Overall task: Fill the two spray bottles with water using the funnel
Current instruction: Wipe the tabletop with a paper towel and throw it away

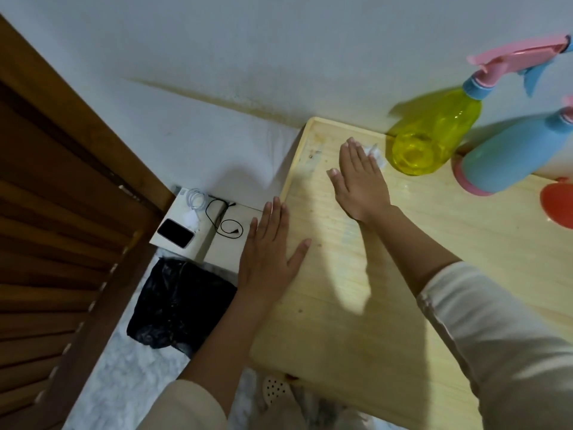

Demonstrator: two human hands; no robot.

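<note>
A clear yellow spray bottle (431,135) with a pink and blue trigger head stands at the far side of the pale wooden table (356,305), against the wall. Right of it stands a blue spray bottle (508,156) with a pink base, cut off by the frame's right edge. A red funnel (558,203) shows partly at the right edge. My left hand (269,252) lies flat, fingers apart, over the table's left edge. My right hand (359,178) lies flat on the tabletop with a crumpled white tissue (375,153) at its fingertips, just left of the yellow bottle.
A dark wooden louvred door (62,228) fills the left. Below the table's left edge, a low white box (204,240) carries a phone (175,232) and cables. A black bag (179,305) lies on the white rug (124,383).
</note>
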